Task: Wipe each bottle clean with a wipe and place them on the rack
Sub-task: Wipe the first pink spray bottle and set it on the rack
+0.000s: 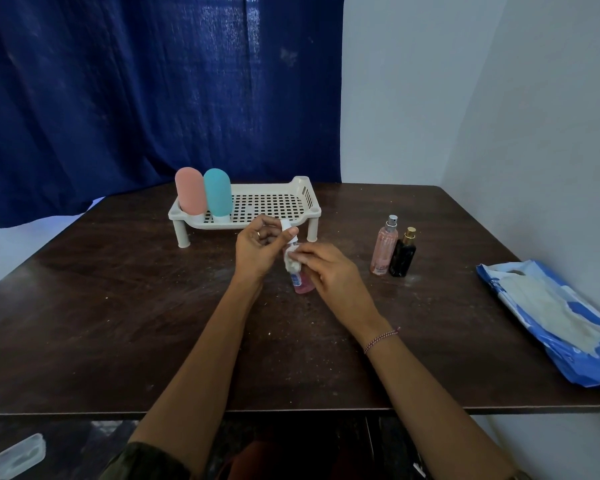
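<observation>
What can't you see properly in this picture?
Head view:
- Pink bottle: mostly hidden by the left hand, right hand and wipe.
- Its label: too small to read.
- Wipes pack: cut off by the right edge.
- Clear box, bottom left: dim and blurred.

Looks like home room, plain corner. Dark wooden table (118,323) pushed against pale painted wall (499,98); deep blue curtain (153,91) hanging behind. Small plastic rack (305,197), toiletry bottles (394,247), pack of wipes (548,317) on tabletop: household items, no work equipment.
</observation>
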Demonstrator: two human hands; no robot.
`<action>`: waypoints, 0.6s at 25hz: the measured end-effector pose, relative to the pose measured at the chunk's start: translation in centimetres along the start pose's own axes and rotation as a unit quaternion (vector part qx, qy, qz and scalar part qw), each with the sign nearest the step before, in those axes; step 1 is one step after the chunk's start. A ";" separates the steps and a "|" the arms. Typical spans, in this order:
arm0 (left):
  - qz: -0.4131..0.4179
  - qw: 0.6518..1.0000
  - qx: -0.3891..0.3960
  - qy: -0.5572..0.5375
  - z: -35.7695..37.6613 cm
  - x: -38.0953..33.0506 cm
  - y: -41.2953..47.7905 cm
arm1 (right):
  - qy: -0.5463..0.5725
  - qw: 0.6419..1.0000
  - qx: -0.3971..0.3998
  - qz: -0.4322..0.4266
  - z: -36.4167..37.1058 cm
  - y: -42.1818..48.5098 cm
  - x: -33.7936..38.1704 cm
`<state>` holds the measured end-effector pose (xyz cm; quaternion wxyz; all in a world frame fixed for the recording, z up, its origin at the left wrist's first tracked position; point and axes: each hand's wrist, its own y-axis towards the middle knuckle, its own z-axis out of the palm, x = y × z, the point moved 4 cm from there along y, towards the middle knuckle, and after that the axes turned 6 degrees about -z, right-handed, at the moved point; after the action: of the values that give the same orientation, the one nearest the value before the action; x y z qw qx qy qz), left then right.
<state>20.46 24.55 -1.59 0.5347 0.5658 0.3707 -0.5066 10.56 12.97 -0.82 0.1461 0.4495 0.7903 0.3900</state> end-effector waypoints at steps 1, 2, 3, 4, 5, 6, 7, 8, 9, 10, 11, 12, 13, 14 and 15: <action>-0.001 1.000 -0.002 -0.001 -0.1 0.0 0.0 | 0.000 1.000 0.007 -0.014 0.1 -0.1 0.1; -0.002 1.000 -0.003 -0.002 -0.1 -0.1 0.0 | -0.001 1.000 0.009 -0.021 0.0 -0.2 0.1; -0.004 1.000 -0.002 -0.005 0.0 -0.1 0.0 | -0.006 1.000 0.005 -0.019 -0.2 -0.3 0.0; -0.007 1.000 -0.002 -0.007 0.0 -0.1 0.0 | -0.018 1.000 -0.003 -0.010 -0.4 -0.3 -0.2; -0.011 1.000 -0.001 -0.008 0.0 -0.1 -0.1 | -0.036 0.999 -0.015 0.004 -0.6 -0.3 -0.4; -0.014 1.000 0.001 -0.006 0.1 -0.1 -0.1 | -0.053 0.998 -0.025 0.015 -0.8 -0.3 -0.4; -0.014 1.000 0.004 -0.003 0.1 -0.1 0.0 | -0.067 0.997 -0.031 0.018 -0.8 -0.2 -0.3; -0.013 1.000 0.006 0.001 0.2 -0.1 0.0 | -0.073 0.997 -0.028 0.014 -0.7 -0.2 -0.2; -0.013 1.000 0.007 0.005 0.2 0.0 0.0 | -0.072 0.997 -0.016 0.006 -0.5 -0.2 0.0; -0.015 1.000 0.004 0.009 0.2 0.0 0.0 | -0.066 0.998 0.001 -0.004 -0.3 -0.2 0.2; -0.017 1.000 0.000 0.011 0.1 0.1 0.1 | -0.060 0.998 0.016 -0.012 -0.1 -0.3 0.3; -0.020 1.000 -0.004 0.011 0.0 0.1 0.1 | -0.054 0.998 0.025 -0.016 -0.1 -0.3 0.4; -0.023 1.000 -0.008 0.011 -0.1 0.2 0.2 | -0.047 0.998 0.026 -0.012 -0.1 -0.4 0.4; -0.024 1.000 -0.011 0.010 -0.1 0.2 0.2 | -0.037 0.999 0.019 0.000 -0.2 -0.4 0.2; -0.024 1.000 -0.013 0.009 -0.1 0.2 0.2 | -0.025 0.999 0.005 0.022 -0.3 -0.3 0.0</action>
<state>20.70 24.56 -1.77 0.5261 0.5543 0.3953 -0.5097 10.16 12.75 -0.81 0.1550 0.4767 0.7785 0.3777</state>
